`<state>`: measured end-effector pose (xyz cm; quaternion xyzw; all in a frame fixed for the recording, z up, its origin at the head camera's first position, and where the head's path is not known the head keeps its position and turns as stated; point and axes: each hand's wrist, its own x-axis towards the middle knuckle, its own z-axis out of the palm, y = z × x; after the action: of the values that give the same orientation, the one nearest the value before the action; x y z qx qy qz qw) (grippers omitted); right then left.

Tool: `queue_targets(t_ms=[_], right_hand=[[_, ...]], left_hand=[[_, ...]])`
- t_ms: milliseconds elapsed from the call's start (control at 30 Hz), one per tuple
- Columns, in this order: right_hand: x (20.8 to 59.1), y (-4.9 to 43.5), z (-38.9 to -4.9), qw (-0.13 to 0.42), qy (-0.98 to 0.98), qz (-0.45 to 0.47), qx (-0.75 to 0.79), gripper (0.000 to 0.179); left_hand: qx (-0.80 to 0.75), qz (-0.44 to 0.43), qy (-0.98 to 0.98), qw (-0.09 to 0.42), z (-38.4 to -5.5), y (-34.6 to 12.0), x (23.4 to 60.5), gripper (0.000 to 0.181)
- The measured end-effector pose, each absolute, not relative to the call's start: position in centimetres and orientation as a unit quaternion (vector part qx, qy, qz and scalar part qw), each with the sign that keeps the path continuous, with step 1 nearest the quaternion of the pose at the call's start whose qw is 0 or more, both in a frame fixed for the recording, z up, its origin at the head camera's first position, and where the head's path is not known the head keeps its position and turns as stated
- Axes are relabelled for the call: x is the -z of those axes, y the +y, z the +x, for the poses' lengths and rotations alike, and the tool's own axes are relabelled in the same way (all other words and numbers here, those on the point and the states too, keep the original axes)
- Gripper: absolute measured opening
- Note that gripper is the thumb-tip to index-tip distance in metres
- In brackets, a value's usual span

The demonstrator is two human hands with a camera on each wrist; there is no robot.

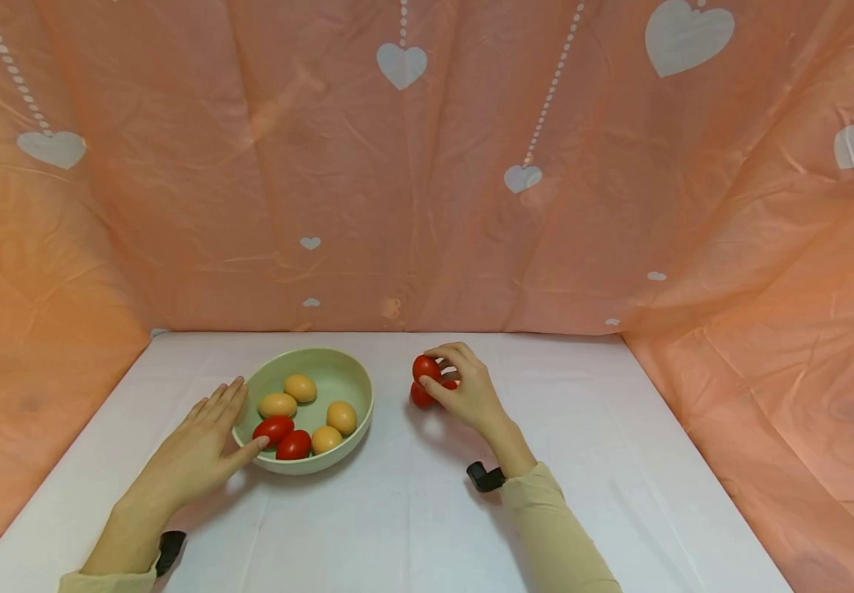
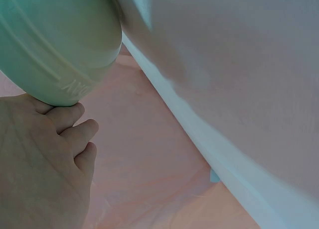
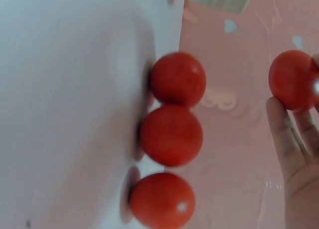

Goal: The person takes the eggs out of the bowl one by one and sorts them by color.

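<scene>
My right hand (image 1: 467, 394) pinches a red tomato (image 3: 294, 80) between thumb and fingertips, raised off the table. Below and behind it lie three more red tomatoes (image 3: 171, 135) in a row on the cloth, partly covered by the hand in the head view. To the left stands a pale green bowl (image 1: 361, 375). Inside it rest two red tomatoes (image 1: 294, 445) and several yellow egg-shaped pieces (image 1: 341, 417), mostly along its near side. My left hand (image 1: 197, 453) lies along the bowl's left side, its fingers straight against the outer wall and the thumb over the near-left rim.
A white cloth (image 1: 412, 527) covers the table. Orange fabric (image 1: 464, 247) with pale hearts hangs behind the table and along both sides. Each wrist carries a black strap piece (image 1: 484, 477).
</scene>
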<state>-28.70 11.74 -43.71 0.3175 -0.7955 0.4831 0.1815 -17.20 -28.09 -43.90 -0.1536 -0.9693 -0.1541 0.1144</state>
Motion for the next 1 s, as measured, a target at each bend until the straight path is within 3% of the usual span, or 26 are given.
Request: queue_targets(t_ms=[400,1000], right_hand=[[43.8,14.9,-29.5,0.2,-0.803,0.26,-0.498,0.035],[44.1,19.3,-30.6,0.185,-0.839,0.164,-0.484,0.034]], left_hand=[[0.156,-0.165,-0.964,0.135,-17.2,-28.2,44.3,0.089],[0.159,-0.163,-0.966,0.124,-17.1,-28.5,44.2,0.09]])
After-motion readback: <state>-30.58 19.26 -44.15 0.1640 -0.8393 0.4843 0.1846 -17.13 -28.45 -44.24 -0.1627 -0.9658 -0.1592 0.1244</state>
